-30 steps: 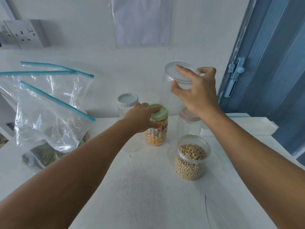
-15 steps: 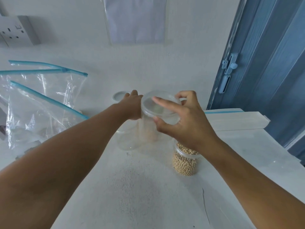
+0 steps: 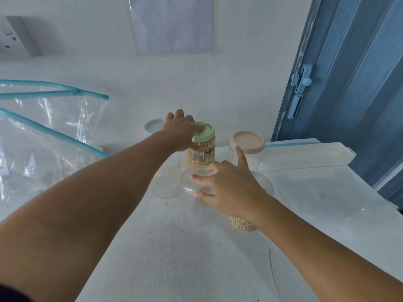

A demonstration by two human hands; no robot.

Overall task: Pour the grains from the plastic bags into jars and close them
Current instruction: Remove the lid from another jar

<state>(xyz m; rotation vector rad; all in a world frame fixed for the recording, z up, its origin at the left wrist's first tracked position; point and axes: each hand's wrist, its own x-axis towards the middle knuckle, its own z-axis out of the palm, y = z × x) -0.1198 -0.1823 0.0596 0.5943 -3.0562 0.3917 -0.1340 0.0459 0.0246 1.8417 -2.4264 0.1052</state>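
A home, likely a kitchen corner: white surface (image 3: 196,247), grain jars (image 3: 202,151), zip bags (image 3: 43,136), wall socket (image 3: 19,35), blue folding door (image 3: 349,83)

We lowered the clear lid (image 3: 197,179) in our right hand (image 3: 229,188) from above the jars down beside the bean jar (image 3: 243,224), uncovering the green-lidded jar (image 3: 202,147) under our left hand (image 3: 181,129).
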